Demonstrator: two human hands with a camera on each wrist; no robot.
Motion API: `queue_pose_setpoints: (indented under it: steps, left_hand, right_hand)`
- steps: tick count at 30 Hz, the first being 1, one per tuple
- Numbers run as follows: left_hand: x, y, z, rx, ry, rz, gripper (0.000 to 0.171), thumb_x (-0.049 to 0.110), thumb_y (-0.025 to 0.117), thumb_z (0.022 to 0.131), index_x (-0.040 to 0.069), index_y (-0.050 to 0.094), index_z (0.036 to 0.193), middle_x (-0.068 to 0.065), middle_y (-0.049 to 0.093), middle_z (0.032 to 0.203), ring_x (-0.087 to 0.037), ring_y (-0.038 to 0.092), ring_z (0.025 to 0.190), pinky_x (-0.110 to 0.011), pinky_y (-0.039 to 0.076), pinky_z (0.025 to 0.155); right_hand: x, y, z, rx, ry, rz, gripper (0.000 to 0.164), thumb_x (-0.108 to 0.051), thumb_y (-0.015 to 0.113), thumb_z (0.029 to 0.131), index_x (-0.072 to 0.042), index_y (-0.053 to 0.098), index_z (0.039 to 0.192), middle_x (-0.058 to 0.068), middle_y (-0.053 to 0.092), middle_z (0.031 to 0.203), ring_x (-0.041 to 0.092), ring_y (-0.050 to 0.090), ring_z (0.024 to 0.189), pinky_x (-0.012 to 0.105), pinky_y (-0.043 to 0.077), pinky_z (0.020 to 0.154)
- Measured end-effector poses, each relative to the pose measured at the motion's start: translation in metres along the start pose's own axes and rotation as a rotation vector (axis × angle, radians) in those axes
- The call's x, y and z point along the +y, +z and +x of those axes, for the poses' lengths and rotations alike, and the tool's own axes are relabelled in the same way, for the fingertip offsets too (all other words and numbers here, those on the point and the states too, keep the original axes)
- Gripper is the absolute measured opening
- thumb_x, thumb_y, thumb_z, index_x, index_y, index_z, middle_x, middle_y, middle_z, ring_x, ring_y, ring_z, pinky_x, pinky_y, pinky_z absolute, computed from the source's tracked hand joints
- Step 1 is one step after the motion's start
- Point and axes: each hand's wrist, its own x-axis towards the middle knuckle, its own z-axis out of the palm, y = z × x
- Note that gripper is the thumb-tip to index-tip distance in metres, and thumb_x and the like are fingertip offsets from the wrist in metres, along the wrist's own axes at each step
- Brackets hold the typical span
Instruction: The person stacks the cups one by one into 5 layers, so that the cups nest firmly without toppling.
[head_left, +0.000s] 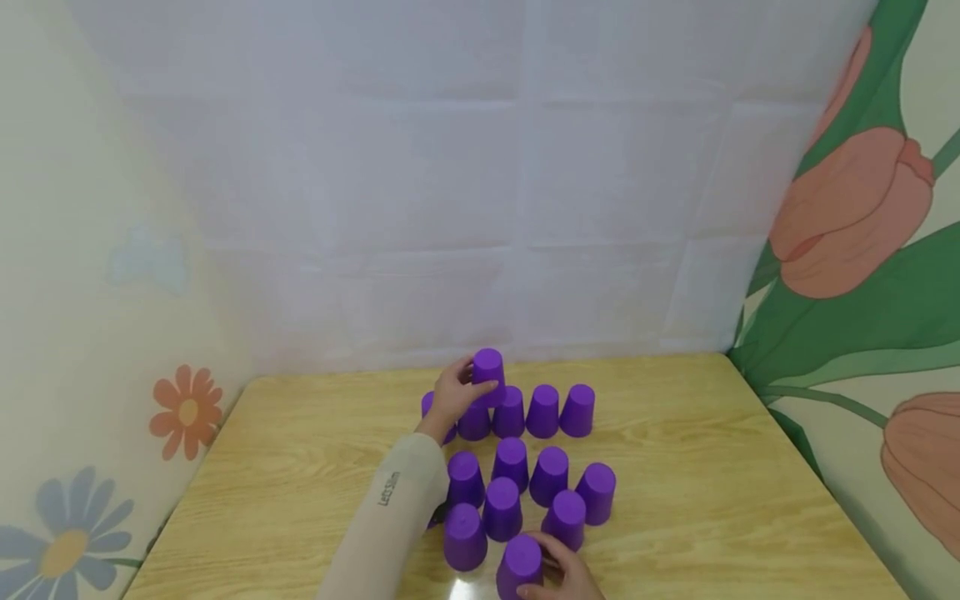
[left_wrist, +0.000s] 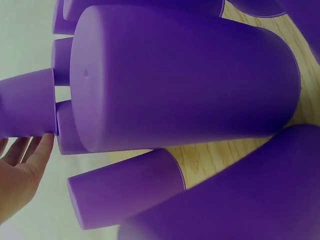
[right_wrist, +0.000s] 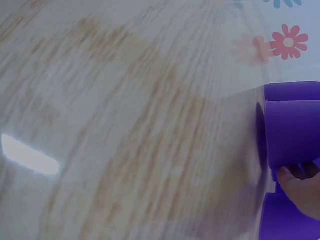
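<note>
My left hand (head_left: 455, 392) grips an upside-down purple cup (head_left: 489, 371), thumb across its front, over the back row of purple cups (head_left: 543, 412). The held cup (left_wrist: 27, 102) overlaps the tops of two row cups in the head view. In the left wrist view my left hand (left_wrist: 25, 175) has its fingertips at that cup's rim. Near the front edge, my right hand (head_left: 562, 571) holds another upside-down cup (head_left: 519, 567) from its right side. In the right wrist view the thumb of my right hand (right_wrist: 302, 192) lies along this cup (right_wrist: 295, 132), close to the tabletop.
Between the hands stand several more upside-down purple cups (head_left: 502, 510) in a loose cluster. The wood-grain table (head_left: 712, 483) reaches back to a white cloth (head_left: 450, 208). Flower-printed walls (head_left: 187, 412) flank it. My left sleeve (head_left: 390, 517) hides part of a cup at the cluster's left.
</note>
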Motion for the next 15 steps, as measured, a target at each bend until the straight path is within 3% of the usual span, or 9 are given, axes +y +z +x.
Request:
queue_pose_setpoints:
  steps: [9,15]
  left_hand:
    - [0.001,-0.003,-0.006,-0.005,-0.032,0.033,0.067,0.022,0.072,0.070,0.002,0.041,0.126,-0.019,0.045,0.121,-0.033,0.040,0.111,-0.042,0.035,0.091]
    - [0.005,-0.009,-0.012,-0.007,0.009,-0.012,0.065,0.022,0.072,0.070,0.002,0.043,0.125,-0.017,0.046,0.122,-0.032,0.040,0.111,-0.041,0.036,0.090]
  right_hand:
    - [-0.011,0.000,-0.001,-0.068,-0.123,0.002,0.052,-0.002,0.067,0.072,0.010,0.042,0.117,-0.001,0.054,0.111,0.010,0.048,0.100,0.030,0.042,0.085]
    - [-0.026,0.000,0.000,-0.076,-0.164,-0.015,0.051,-0.002,0.067,0.072,0.008,0.044,0.117,0.003,0.053,0.110,0.013,0.048,0.101,0.032,0.042,0.085]
